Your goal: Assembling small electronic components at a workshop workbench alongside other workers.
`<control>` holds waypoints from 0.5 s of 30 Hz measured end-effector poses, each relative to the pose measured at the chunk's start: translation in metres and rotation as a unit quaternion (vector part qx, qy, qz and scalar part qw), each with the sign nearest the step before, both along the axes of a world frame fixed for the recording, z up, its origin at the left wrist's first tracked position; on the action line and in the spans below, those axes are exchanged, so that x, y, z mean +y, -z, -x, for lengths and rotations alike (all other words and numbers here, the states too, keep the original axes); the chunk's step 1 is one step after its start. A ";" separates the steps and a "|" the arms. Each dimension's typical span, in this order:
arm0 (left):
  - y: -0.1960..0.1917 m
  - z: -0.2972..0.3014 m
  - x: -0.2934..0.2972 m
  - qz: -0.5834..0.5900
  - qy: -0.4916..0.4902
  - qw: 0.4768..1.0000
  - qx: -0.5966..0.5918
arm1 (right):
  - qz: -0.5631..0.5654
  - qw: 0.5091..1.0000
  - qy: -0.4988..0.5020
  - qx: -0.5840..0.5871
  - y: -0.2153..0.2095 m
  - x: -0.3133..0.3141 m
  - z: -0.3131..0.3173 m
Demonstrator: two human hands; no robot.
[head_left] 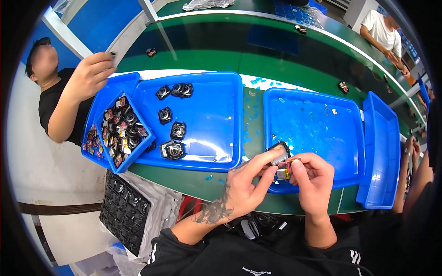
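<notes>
Close together over the near edge of the right blue tray (359, 142), my two hands work on one small electronic assembly. My left hand (246, 184) is closed on a black casing (284, 151) with a pale, shiny inner part, held by the fingers. Just below it hangs a small silver battery with yellow tape (282, 174), next to a reddish circuit board (284, 164). My right hand (315, 181) pinches the board's right end between thumb and index finger. Whether the board is joined to the casing is hidden by my fingers.
Several black round modules (175, 150) lie in the left blue tray (235, 124). A tilted blue bin (149, 138) beside it is full of parts. Blue film scraps litter the right tray. A co-worker's hand (94, 76) is raised at left. A narrow blue tray (384, 152) stands at right.
</notes>
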State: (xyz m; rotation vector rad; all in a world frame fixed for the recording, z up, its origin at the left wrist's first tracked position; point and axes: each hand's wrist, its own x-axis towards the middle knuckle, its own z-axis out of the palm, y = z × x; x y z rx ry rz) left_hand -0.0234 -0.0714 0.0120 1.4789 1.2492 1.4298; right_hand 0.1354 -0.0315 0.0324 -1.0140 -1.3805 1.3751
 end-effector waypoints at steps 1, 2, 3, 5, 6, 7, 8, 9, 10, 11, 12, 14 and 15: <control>0.002 0.001 0.000 -0.008 0.005 1.000 0.008 | 0.027 0.999 -0.008 0.018 0.002 0.000 -0.001; 0.004 0.002 -0.001 -0.016 0.010 1.000 0.016 | 0.055 0.998 -0.016 0.037 0.004 0.001 -0.001; 0.005 0.003 -0.001 -0.015 0.010 1.000 0.018 | 0.055 0.998 -0.017 0.039 0.005 0.000 0.002; 0.006 0.003 -0.002 -0.014 0.012 1.000 0.004 | 0.030 0.998 0.006 0.062 0.010 -0.003 0.006; 0.007 0.002 -0.003 -0.013 0.013 1.000 0.004 | 0.031 0.998 0.008 0.062 0.016 -0.003 0.007; 0.008 0.001 -0.003 -0.007 0.012 1.000 -0.013 | -0.040 0.999 0.029 0.016 0.023 -0.002 0.008; 0.008 0.000 -0.003 -0.002 0.011 0.999 -0.030 | -0.111 0.992 0.051 -0.030 0.027 -0.002 0.009; 0.010 -0.001 -0.002 -0.001 0.011 0.999 -0.029 | -0.110 0.992 0.052 -0.030 0.027 -0.003 0.010; 0.013 -0.001 -0.002 0.005 0.012 0.999 -0.049 | -0.111 0.992 0.058 -0.028 0.025 -0.004 0.012; 0.015 -0.001 -0.002 0.011 0.012 0.998 -0.068 | -0.113 0.991 0.064 -0.026 0.025 -0.005 0.014; 0.015 -0.001 -0.003 0.013 0.013 0.998 -0.068 | -0.111 0.991 0.065 -0.026 0.025 -0.005 0.015; 0.014 -0.002 -0.003 0.001 0.017 0.997 -0.071 | -0.029 0.996 0.069 0.058 0.026 -0.005 0.015; 0.013 -0.003 -0.003 0.003 0.019 0.997 -0.072 | -0.028 0.995 0.071 0.057 0.026 -0.005 0.014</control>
